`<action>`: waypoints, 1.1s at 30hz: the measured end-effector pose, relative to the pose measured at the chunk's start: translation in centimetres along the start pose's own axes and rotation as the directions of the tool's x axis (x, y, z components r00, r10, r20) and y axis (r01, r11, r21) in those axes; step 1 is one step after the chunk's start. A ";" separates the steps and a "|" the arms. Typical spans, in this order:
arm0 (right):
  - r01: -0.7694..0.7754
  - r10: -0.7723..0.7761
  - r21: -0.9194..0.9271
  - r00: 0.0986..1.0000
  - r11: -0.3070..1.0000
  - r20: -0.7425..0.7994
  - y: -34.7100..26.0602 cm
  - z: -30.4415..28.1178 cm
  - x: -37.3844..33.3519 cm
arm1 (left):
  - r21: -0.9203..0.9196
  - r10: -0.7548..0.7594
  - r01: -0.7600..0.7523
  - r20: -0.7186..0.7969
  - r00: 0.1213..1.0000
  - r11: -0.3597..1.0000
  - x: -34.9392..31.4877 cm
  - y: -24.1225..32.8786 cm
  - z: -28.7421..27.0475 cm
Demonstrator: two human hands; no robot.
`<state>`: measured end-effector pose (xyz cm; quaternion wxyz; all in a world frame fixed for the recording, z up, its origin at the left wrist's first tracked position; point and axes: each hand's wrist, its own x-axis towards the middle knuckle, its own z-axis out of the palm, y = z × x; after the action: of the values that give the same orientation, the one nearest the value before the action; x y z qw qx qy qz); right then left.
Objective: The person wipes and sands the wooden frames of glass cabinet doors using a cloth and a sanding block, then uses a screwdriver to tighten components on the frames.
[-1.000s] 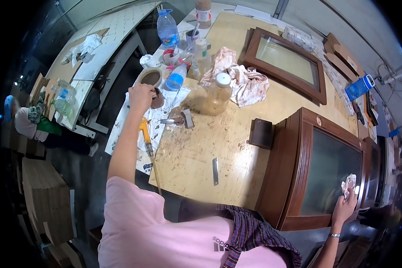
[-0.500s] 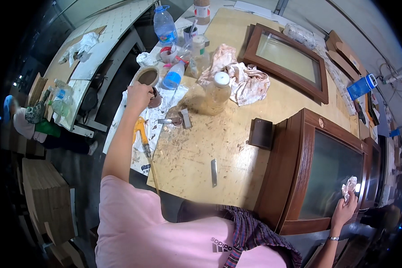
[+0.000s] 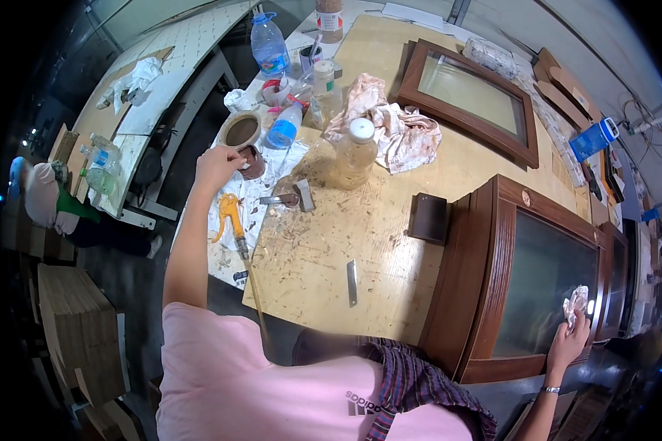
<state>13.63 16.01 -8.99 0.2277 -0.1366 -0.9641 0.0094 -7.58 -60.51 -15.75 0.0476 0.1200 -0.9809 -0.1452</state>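
Note:
My left hand [image 3: 218,167] reaches to the small dark-brown cup [image 3: 254,166], its fingers pinched at the cup's rim. Something small and pale shows at the fingertips, too small to name. Just behind stands a larger pot [image 3: 242,131] of brown liquid. At the far right my right hand [image 3: 568,342] is closed round a crumpled, brown-stained rag [image 3: 577,303] in front of the glass pane [image 3: 541,283] of a brown wooden cabinet [image 3: 485,323]. Whether the rag touches the glass I cannot tell.
An orange air blow gun [image 3: 232,219] with a hose lies beside my left forearm. Bottles, including a capped jar [image 3: 357,158], stand mid-table near stained cloths [image 3: 408,136]. A flat blade [image 3: 351,283], a dark block [image 3: 429,218] and a framed glass door [image 3: 474,95] lie about. Another person [image 3: 51,198] is at far left.
My left hand has drawn back from the pot's near edge toward me and slightly left, uncovering more of the small cup. My right hand and the rag have barely shifted.

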 end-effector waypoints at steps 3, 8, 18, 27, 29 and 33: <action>0.000 0.000 0.002 1.000 1.000 -0.001 0.2 0.1 0.0 | -0.181 -0.064 0.067 0.025 0.998 0.981 -0.4 -0.2 -1.2; 0.000 0.000 0.003 1.000 1.000 0.006 0.1 0.1 0.0 | -0.348 -0.105 0.062 -0.107 0.989 0.935 -0.9 -1.9 0.1; -0.007 0.008 -0.006 1.000 1.000 0.008 0.4 0.2 0.0 | 0.072 0.133 -0.116 -0.310 0.942 0.991 -4.3 1.0 0.1; -0.010 0.010 -0.005 1.000 1.000 0.011 0.1 0.0 0.0 | 0.005 0.087 -0.090 -0.303 0.949 0.996 -5.4 0.9 1.4; -0.007 0.007 0.002 1.000 1.000 0.006 -0.1 0.1 -0.1 | 0.023 0.125 -0.128 -0.437 0.891 0.992 -5.1 0.5 1.6; 0.010 -0.010 -0.007 1.000 1.000 -0.004 -0.2 0.1 -0.1 | -0.004 0.080 -0.085 -0.285 0.955 0.996 -5.9 0.2 2.8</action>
<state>13.62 15.76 -9.05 0.2294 -0.1327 -0.9642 0.0048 -2.25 -58.13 -18.73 0.1951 0.0981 -0.9669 -0.1321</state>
